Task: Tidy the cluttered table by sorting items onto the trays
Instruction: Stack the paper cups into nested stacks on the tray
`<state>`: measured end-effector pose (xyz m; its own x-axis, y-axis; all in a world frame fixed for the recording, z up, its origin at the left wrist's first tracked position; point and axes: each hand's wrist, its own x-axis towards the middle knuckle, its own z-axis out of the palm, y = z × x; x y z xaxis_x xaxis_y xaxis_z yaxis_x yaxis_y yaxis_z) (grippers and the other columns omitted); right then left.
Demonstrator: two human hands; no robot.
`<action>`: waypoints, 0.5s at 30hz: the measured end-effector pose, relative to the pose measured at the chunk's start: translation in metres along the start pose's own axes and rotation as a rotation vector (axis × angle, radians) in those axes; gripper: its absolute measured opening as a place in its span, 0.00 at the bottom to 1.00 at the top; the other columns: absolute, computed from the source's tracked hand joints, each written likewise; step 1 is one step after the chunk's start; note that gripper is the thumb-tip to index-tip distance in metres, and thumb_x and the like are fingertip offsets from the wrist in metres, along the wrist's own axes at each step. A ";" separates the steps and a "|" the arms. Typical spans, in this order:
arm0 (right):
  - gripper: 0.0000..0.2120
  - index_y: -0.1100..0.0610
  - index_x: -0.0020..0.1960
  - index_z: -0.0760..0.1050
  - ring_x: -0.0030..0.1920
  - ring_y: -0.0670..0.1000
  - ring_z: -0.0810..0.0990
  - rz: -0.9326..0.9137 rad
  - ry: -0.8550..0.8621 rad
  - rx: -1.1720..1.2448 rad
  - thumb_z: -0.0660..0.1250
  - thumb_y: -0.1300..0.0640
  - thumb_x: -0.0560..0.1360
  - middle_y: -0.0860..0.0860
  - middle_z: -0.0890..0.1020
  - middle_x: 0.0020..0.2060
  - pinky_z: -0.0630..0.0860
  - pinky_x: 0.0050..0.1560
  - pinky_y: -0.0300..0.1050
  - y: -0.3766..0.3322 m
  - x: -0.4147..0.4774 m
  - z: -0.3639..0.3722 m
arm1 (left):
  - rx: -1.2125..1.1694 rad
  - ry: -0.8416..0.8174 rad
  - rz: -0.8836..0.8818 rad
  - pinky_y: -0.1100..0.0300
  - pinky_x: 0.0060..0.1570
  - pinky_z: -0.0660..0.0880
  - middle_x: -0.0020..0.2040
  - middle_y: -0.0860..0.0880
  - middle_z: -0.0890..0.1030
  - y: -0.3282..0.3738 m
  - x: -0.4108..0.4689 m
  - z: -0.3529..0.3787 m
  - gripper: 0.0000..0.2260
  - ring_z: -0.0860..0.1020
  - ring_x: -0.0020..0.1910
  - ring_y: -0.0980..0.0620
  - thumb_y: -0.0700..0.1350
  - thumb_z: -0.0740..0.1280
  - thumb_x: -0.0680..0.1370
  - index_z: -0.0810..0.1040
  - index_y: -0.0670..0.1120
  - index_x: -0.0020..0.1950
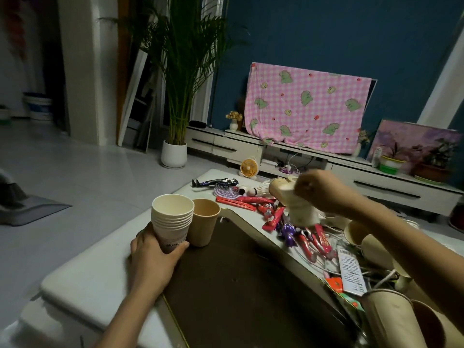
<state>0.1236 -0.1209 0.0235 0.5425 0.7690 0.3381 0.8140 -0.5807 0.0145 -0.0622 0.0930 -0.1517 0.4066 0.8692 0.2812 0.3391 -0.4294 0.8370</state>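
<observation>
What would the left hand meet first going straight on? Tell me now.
The left hand grips the stack of white paper cups; carried straight on, it would probably meet the tan cup standing right beside the stack.

A dim room: dark blue wall [326,33], pale tiled floor [88,177], tall potted palm [175,71], low white cabinet [288,151] with a pink checked cloth [306,106] draped above.

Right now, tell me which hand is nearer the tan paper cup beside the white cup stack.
Left. The left hand grips the white cup stack beside the tan paper cup; the right hand holds a pale cup farther right.
</observation>
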 end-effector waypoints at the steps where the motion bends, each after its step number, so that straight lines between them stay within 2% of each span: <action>1: 0.05 0.60 0.49 0.76 0.40 0.44 0.76 -0.066 0.094 0.153 0.63 0.60 0.77 0.47 0.78 0.43 0.73 0.37 0.30 -0.023 -0.001 -0.005 | 0.000 0.000 0.001 0.47 0.60 0.69 0.62 0.41 0.74 0.000 0.000 0.000 0.32 0.66 0.65 0.42 0.51 0.75 0.67 0.68 0.41 0.66; 2: 0.03 0.58 0.48 0.75 0.38 0.41 0.75 -0.131 0.169 0.291 0.63 0.59 0.77 0.43 0.76 0.40 0.73 0.34 0.28 -0.049 -0.002 -0.008 | 0.001 -0.001 0.002 0.47 0.60 0.69 0.62 0.42 0.74 0.000 -0.001 -0.001 0.32 0.66 0.65 0.43 0.51 0.75 0.67 0.68 0.42 0.66; 4: 0.01 0.54 0.46 0.72 0.38 0.41 0.76 -0.255 0.283 0.462 0.62 0.57 0.77 0.41 0.74 0.39 0.76 0.36 0.31 -0.096 -0.002 -0.011 | -0.023 -0.009 -0.001 0.47 0.60 0.70 0.62 0.42 0.74 -0.001 0.000 -0.002 0.31 0.68 0.64 0.43 0.51 0.75 0.67 0.69 0.43 0.65; 6: 0.03 0.57 0.47 0.73 0.42 0.46 0.77 -0.346 0.342 0.532 0.62 0.58 0.77 0.46 0.77 0.42 0.78 0.41 0.39 -0.132 0.003 -0.006 | -0.044 -0.024 -0.009 0.46 0.59 0.72 0.62 0.44 0.75 -0.001 0.001 -0.002 0.32 0.71 0.63 0.43 0.52 0.76 0.66 0.69 0.45 0.65; 8: 0.06 0.61 0.49 0.74 0.46 0.50 0.77 -0.376 0.314 0.550 0.62 0.58 0.77 0.53 0.78 0.46 0.77 0.44 0.43 -0.157 0.012 0.006 | -0.038 -0.017 -0.004 0.46 0.58 0.73 0.61 0.45 0.76 -0.002 0.001 -0.003 0.32 0.73 0.61 0.44 0.52 0.76 0.65 0.70 0.46 0.65; 10: 0.07 0.62 0.50 0.75 0.46 0.49 0.75 -0.388 0.280 0.547 0.62 0.59 0.78 0.54 0.78 0.46 0.74 0.45 0.38 -0.171 0.019 0.024 | -0.025 -0.009 -0.003 0.47 0.55 0.74 0.58 0.46 0.78 -0.001 0.001 -0.003 0.30 0.75 0.58 0.44 0.53 0.76 0.64 0.71 0.47 0.62; 12: 0.07 0.62 0.49 0.75 0.44 0.46 0.71 -0.385 0.292 0.560 0.62 0.59 0.78 0.51 0.75 0.43 0.68 0.41 0.31 -0.178 0.023 0.038 | -0.030 -0.005 0.003 0.48 0.53 0.75 0.56 0.47 0.79 -0.002 0.002 -0.003 0.28 0.76 0.56 0.44 0.53 0.75 0.64 0.72 0.49 0.60; 15: 0.06 0.62 0.49 0.75 0.44 0.46 0.72 -0.334 0.325 0.601 0.62 0.59 0.78 0.49 0.74 0.43 0.68 0.42 0.32 -0.181 0.029 0.046 | -0.025 -0.008 0.011 0.48 0.54 0.74 0.56 0.48 0.78 -0.001 0.003 -0.002 0.27 0.75 0.57 0.45 0.54 0.74 0.65 0.71 0.50 0.61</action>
<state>0.0011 0.0185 -0.0125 0.2349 0.7069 0.6671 0.9477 -0.0140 -0.3188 -0.0633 0.0972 -0.1507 0.4172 0.8623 0.2872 0.3128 -0.4330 0.8454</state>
